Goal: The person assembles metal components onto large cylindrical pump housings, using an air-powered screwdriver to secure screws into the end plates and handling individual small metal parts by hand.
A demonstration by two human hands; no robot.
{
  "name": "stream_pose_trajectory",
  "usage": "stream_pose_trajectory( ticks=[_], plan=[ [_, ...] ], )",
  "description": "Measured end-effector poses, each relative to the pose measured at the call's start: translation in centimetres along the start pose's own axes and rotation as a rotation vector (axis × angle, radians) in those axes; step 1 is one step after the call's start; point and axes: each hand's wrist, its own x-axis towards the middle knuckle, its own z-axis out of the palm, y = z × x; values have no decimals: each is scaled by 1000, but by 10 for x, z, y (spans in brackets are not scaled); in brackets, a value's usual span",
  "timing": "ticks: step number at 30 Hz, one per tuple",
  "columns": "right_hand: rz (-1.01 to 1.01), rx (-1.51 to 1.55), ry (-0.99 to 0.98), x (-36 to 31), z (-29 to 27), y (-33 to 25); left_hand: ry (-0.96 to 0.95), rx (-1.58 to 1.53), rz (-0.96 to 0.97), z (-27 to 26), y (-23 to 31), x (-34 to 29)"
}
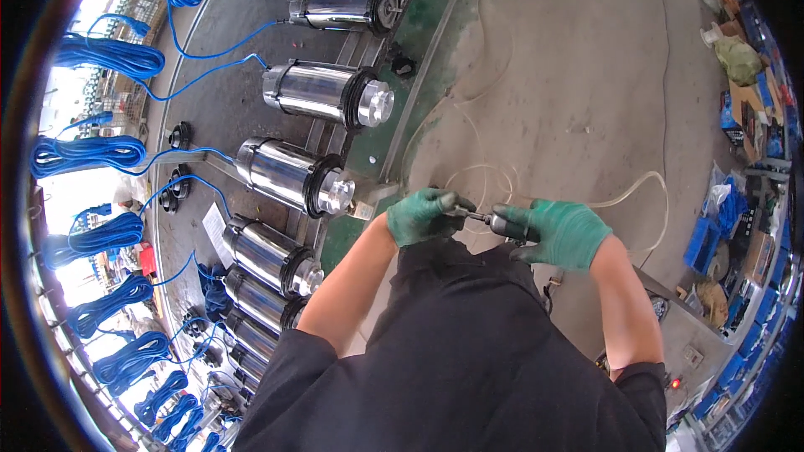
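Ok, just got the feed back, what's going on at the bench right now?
A person in green gloves holds a small dark hand tool in front of their body. The right hand is wrapped around its body, and the left hand is closed at its tip. A clear hose loops over the concrete floor behind the tool. To the left, shiny metal cylinders lie in a row on a workbench, each with a blue cable.
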Motion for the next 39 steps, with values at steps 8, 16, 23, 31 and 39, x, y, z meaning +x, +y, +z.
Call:
stream_pose_trajectory(
  ticks=[8, 16, 23, 31, 39],
  plan=[
    [-110, 467, 73, -8, 26, 35, -199, -39, 87, 14, 30, -26],
    [-155, 735, 139, -21, 53, 49, 24, 210, 168, 55, 42, -48],
    [-224, 760, 178, -35, 47, 43, 11, 207, 187, 79, 41, -56],
    [-412, 500, 301, -47, 46, 45, -227, -148, 107, 84, 25, -62],
    [-445, 488, 322, -52, 54, 47, -261, -134, 128, 96, 9, -56]
  ],
)
